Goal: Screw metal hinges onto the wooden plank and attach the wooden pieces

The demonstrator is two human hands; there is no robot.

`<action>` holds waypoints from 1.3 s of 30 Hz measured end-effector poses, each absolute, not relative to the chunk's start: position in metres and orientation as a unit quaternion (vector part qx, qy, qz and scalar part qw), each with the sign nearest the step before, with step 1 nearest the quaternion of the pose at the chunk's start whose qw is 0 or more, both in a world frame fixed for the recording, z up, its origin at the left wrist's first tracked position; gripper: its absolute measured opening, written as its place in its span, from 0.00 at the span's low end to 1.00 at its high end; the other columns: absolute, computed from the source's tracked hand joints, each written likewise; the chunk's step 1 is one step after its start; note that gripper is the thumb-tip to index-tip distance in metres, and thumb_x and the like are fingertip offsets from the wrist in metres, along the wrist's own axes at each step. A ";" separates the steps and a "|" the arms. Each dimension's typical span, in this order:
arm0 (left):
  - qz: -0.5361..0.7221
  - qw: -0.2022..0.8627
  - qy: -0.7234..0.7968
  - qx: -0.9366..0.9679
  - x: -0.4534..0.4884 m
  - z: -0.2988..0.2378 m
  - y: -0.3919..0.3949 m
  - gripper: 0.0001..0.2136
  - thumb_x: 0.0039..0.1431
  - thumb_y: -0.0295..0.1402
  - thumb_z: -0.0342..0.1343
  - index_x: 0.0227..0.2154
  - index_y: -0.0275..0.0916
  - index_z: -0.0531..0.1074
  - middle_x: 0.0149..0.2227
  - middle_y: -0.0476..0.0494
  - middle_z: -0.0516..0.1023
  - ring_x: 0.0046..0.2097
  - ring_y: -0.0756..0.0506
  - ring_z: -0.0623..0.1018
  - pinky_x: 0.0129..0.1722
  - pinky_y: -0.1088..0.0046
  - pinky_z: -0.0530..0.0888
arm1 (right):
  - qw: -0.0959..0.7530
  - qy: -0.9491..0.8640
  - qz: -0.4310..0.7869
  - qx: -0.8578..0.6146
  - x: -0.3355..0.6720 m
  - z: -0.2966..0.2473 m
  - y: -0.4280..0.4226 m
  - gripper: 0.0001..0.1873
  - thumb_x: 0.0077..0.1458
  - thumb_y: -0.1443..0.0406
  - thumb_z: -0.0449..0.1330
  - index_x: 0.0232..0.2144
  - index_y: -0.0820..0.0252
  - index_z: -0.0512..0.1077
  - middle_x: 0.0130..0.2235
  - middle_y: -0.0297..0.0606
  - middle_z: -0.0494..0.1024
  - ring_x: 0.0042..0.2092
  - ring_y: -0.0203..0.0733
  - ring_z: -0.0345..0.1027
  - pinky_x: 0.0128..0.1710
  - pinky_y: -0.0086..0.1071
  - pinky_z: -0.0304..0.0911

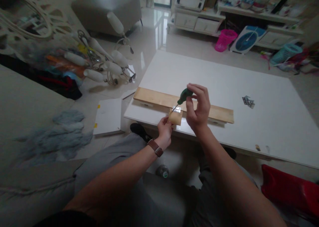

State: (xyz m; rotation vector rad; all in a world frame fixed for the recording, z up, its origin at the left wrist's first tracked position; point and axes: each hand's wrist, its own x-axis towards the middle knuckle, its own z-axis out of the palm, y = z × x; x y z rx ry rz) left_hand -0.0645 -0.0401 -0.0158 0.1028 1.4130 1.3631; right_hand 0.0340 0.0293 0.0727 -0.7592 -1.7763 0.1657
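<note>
A long wooden board [154, 98] lies across the near part of a white table [224, 84]. A small wooden block [175, 119] sits against its near edge, joined by a metal hinge [176, 109]. My left hand [164, 129] pinches the block's left side. My right hand [198, 107] is closed round the green handle of a screwdriver [183, 96], whose tip points down at the hinge.
Several loose metal hinges [248, 101] lie on the table to the right. A white board [108, 116] and a chandelier [104, 64] lie on the floor at left. A red bag [289, 190] sits at lower right, a bottle [162, 171] between my legs.
</note>
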 end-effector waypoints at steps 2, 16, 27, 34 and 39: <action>0.576 0.554 0.600 0.039 -0.064 -0.014 -0.040 0.12 0.55 0.21 0.60 0.42 0.38 0.77 0.40 0.44 0.82 0.35 0.49 0.79 0.30 0.76 0.67 | 0.563 -0.760 0.085 -0.314 0.034 0.074 0.029 0.24 0.68 0.69 0.53 0.62 0.44 0.71 0.55 0.42 0.75 0.57 0.48 0.73 0.49 0.44 0.78; 0.571 0.555 0.603 0.042 -0.065 -0.014 -0.040 0.12 0.56 0.21 0.60 0.42 0.38 0.77 0.41 0.44 0.82 0.35 0.49 0.78 0.30 0.76 0.67 | 0.563 -0.761 0.060 -0.316 0.033 0.075 0.028 0.21 0.68 0.69 0.53 0.59 0.48 0.72 0.53 0.42 0.75 0.55 0.46 0.74 0.46 0.42 0.77; 0.578 0.554 0.597 0.041 -0.065 -0.016 -0.041 0.13 0.56 0.21 0.59 0.44 0.38 0.76 0.43 0.43 0.82 0.36 0.48 0.79 0.30 0.75 0.67 | 0.560 -0.755 0.069 -0.335 0.036 0.071 0.030 0.19 0.67 0.65 0.58 0.58 0.46 0.74 0.52 0.42 0.73 0.54 0.48 0.72 0.49 0.46 0.77; 0.573 0.559 0.598 0.039 -0.064 -0.011 -0.040 0.13 0.56 0.19 0.57 0.43 0.38 0.76 0.43 0.43 0.82 0.36 0.49 0.79 0.30 0.76 0.68 | 0.573 -0.752 0.072 -0.319 0.034 0.072 0.031 0.20 0.68 0.68 0.55 0.59 0.46 0.73 0.51 0.41 0.77 0.53 0.47 0.75 0.44 0.42 0.77; 0.575 0.557 0.598 0.038 -0.064 -0.011 -0.041 0.13 0.55 0.19 0.57 0.42 0.38 0.76 0.43 0.43 0.82 0.37 0.48 0.79 0.31 0.75 0.68 | 0.584 -0.737 0.032 -0.339 0.034 0.073 0.031 0.14 0.65 0.63 0.64 0.52 0.48 0.76 0.46 0.39 0.74 0.47 0.45 0.74 0.40 0.42 0.76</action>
